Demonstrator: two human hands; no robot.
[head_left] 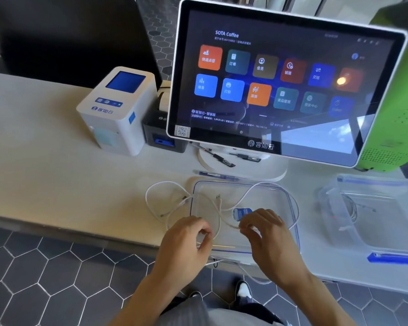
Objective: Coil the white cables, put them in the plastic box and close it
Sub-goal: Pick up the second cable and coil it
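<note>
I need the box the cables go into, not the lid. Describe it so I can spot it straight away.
Start at the big touchscreen and drop to the counter at its right. The plastic box is the deep clear tub there, with a coiled cable already inside. The lid under the hands is flat and shallow.

Single head cam, wide-angle, looking forward and steeply down from above the person's own forearms. Left hand (189, 234) and right hand (266, 228) sit low-centre, close to the lens. Counter edge (80, 228) runs level with the hands; floor tiles and shoes show beneath them. Beyond the hands, the touchscreen (285, 83) fills the upper frame, bowed by lens distortion. No second view, no overlap.
</note>
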